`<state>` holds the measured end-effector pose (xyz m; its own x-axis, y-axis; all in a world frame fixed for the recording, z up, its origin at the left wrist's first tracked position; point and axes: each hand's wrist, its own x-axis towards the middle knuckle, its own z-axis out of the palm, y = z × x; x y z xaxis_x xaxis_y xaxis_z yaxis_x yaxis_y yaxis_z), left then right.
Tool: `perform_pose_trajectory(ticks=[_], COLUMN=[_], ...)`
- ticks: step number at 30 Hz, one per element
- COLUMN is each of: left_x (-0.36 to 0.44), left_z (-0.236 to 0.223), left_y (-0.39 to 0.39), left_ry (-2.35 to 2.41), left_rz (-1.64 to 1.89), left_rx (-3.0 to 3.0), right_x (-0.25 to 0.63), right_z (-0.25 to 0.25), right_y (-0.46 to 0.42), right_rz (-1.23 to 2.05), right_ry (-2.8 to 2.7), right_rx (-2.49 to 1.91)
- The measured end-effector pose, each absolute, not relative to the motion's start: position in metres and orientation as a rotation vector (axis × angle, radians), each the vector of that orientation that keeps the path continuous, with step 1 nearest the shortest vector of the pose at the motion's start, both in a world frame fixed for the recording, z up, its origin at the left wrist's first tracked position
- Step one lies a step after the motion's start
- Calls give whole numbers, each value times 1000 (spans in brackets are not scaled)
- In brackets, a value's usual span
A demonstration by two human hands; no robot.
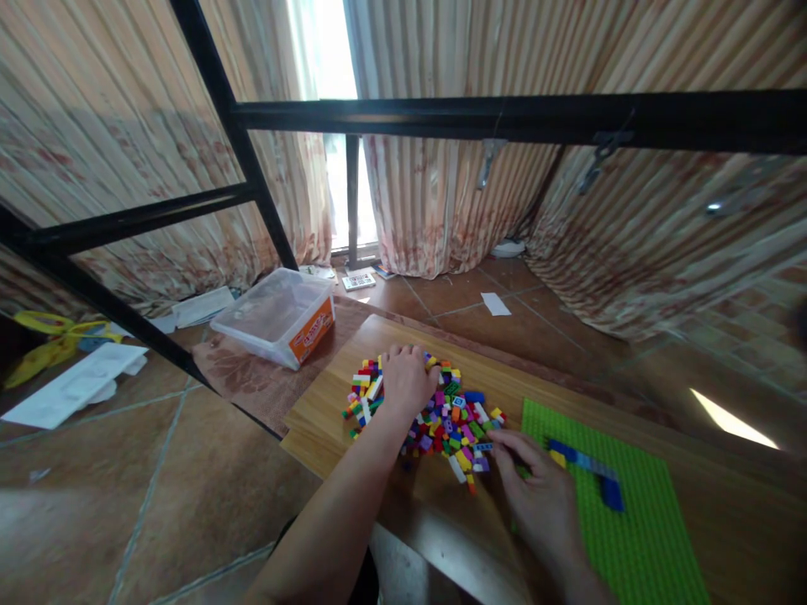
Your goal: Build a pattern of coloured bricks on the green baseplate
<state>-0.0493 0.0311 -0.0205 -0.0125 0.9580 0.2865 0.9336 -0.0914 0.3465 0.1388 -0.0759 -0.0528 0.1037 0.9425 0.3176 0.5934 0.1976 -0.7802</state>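
A heap of small, mixed-colour toy bricks (pixel 435 428) lies spread on the wooden tabletop (pixel 334 391). My left hand (pixel 407 382) rests on the heap's far side, fingers laid over the bricks and thumb apart; whatever is under the palm is hidden. At the heap's right edge, my right hand (pixel 535 475) pinches a blue brick (pixel 483 447) between thumb and fingers. Just right of that hand is a green baseplate (pixel 649 529), partly covered by it. Joined blue bricks (pixel 611 493) form an angled line on the plate, with a yellow brick (pixel 557 458) beside them.
Beyond the tabletop's left end stands a clear plastic box (pixel 258 336) with an orange label. A black metal frame (pixel 403 118) crosses in front of the curtains (pixel 435 202). White packaging (pixel 76 386) and a paper piece (pixel 495 304) lie on the tiled floor.
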Motion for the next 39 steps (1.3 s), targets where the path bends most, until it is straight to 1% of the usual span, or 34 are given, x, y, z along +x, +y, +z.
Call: perform_pose_trajectory(ticks=[4, 8, 10, 13, 15, 18, 22, 29, 31, 35, 39], left_x=[-43, -46, -50, -52, -49, -38, -19, 3, 4, 5, 7], left_z=[-20, -8, 1, 13, 18, 20, 9, -10, -10, -6, -3], left_y=[32, 29, 23, 10, -1, -13, -20, -30, -32, -33, -33], left_ry=[2148, 2092, 1916, 1385, 1076, 858, 835, 992, 947, 807, 897], left_rz=[686, 820, 973, 1125, 1071, 966, 949, 1116, 1090, 926, 956], left_rx=[2134, 2038, 1864, 1385, 1068, 820, 904, 1466, 1480, 1250, 1224], right_x=[140, 139, 138, 135, 133, 130, 126, 123, 125, 131, 130], right_z=[-55, -51, -46, -39, -34, -27, -21, -22, -23, -21, -21], right_y=[-75, -75, -76, -76, -77, -77, -75, -68, -67, -67, -67], right_rz=[530, 540, 552, 613, 689, 805, 961, 1209, 1213, 1126, 1038], right_ry=[-1588, -1561, -1521, -1398, -1290, -1152, -1020, -660, -623, -735, -857], right_rx=[-1501, -1481, -1481, -1483, -1458, -1368, -1240, -1060, -1055, -1172, -1261])
